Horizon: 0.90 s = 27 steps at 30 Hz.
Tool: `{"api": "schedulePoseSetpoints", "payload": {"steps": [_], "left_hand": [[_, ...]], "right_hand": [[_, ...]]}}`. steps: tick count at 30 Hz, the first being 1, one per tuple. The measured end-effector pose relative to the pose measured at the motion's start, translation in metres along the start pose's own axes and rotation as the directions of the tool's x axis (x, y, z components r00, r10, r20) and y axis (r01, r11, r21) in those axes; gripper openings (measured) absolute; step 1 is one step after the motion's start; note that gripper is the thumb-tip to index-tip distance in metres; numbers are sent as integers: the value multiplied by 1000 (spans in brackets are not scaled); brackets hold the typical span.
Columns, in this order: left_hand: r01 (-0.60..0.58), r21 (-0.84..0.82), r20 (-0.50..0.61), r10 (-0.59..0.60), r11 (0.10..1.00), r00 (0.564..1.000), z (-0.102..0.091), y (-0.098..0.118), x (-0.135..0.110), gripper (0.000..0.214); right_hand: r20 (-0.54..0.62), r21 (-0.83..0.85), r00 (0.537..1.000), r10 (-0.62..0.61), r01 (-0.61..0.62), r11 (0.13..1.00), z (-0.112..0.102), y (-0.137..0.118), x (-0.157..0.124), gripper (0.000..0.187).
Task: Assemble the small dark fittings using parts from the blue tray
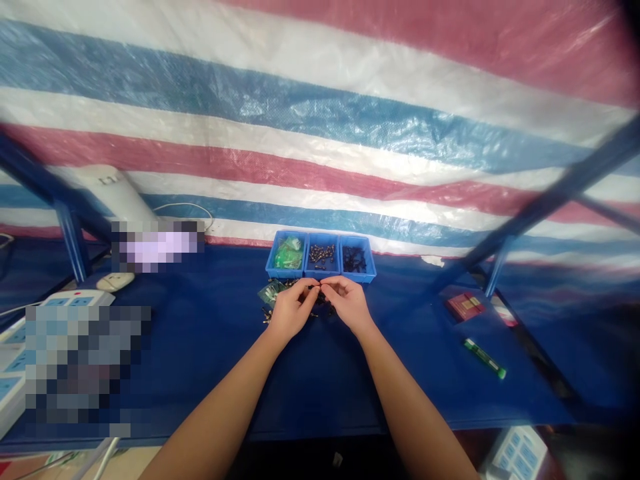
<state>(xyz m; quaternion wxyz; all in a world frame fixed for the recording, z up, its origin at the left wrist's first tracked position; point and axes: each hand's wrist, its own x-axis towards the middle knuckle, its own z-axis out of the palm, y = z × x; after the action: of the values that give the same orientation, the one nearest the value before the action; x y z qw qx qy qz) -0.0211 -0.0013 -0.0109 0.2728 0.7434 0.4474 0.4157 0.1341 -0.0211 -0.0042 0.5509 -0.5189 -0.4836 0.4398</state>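
My left hand [295,308] and my right hand [349,301] meet fingertip to fingertip over the blue table. Both are pinched closed; a tiny dark piece seems to sit between the fingertips, too small to name. Just beyond them stand three blue bins side by side. The left bin [270,265] holds green and clear plastic packets, the middle bin [323,274] small brass-and-dark metal parts, the right bin [373,269] black parts. Beside and beneath my hands lies a loose pile of small metal and black parts [269,315], partly hidden, with a clear-green packet [270,291].
A red box [464,306] and a green tube-like packet [485,359] lie to the right, near a blue metal frame [540,210]. White power strips [75,297] and a computer mouse [115,282] are at left. Another power strip [520,453] is at lower right. Striped sheeting [320,133] hangs behind.
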Motion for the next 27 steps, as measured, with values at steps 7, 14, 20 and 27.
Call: {"api": "schedulePoseSetpoints", "payload": {"steps": [7, 14, 20, 27], "left_hand": [[38, -11, 10, -38, 999, 999, 0, 0, -1, 24], [55, 2, 3, -55, 998, 998, 1, -3, 0, 25], [68, 0, 25, -68, 998, 997, 0, -3, 0, 26], [32, -31, 5, -32, 999, 999, 0, -2, -1, 26]], "right_hand": [[-8, 28, 1000, 9, -9, 1000, -1, -1, 0, 24], [-17, 11, 999, 31, -30, 999, 0, -5, -1, 26], [-9, 8, 1000, 24, -24, 1000, 1, -4, -1, 26], [-23, 36, 1000, 10, -9, 999, -1, -4, -1, 23]]}}
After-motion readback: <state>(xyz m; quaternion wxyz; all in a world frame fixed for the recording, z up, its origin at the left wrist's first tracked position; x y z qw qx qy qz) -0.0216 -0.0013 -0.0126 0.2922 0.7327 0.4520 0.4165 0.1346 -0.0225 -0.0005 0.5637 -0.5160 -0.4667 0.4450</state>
